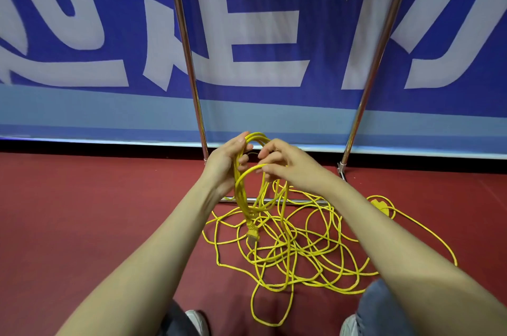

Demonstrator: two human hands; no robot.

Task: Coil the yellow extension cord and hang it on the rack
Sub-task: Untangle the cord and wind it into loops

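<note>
The yellow cord [277,250] is mostly a loose tangle on the floor [82,212] below my grip, with only a few loops gathered up. My left hand [227,162] has its fingers curled round that small bundle, and the plug [252,234] dangles from the bundle's low end, just above the heap. My right hand [290,165], just beside the left, pinches one fresh loop between thumb and fingertips, close against the bundle. The risk I see is in the heap. The strands under my grip cross one another many times, so drawing up the next length could lift several at once or tighten a knot, and a hard tug could pull loops out of my left grip. The dangling plug could also swing through a new loop and snag. What looks like the socket end [380,205] lies on the floor off to the right of my grip and may catch as it drags in. Just beyond my grip stands the rack [187,55], and I judge that cord could hook under its low bar [296,200], which runs behind the hanging loops. A blue and white banner [274,105] hangs behind it.
</note>
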